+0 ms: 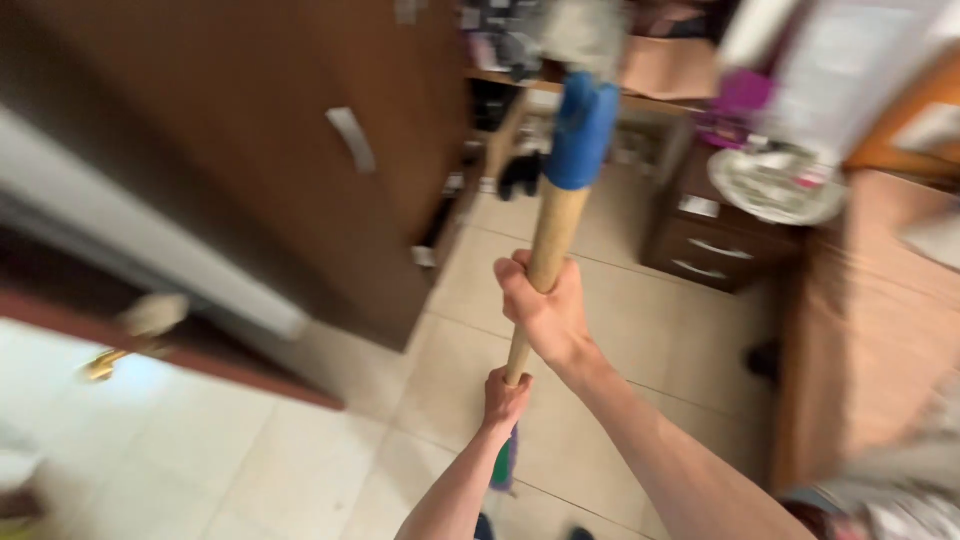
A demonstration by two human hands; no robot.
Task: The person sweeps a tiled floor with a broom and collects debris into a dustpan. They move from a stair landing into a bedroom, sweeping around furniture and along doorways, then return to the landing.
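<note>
Head view is showing me both arms reaching forward and down, forearms nearly straight. My right hand (545, 310) is sitting higher, its fingers curling tight around a wooden pole (548, 255); my left hand (505, 398) is gripping the same pole lower down, fingers closed around it as well. The pole is running steeply through both fists, its blue-capped end (580, 130) pointing toward the camera (blurred, so I cannot tell the cap's material). Below the left hand a green and dark head (503, 466) is showing near the floor. The pale tiled floor (300, 450) is spreading underneath, with a brown cabinet (300, 150) and its pale handle standing to the left, a dark drawer unit (710, 245) ahead on the right, and a wooden worktop (860, 330) running along the right edge.
</note>
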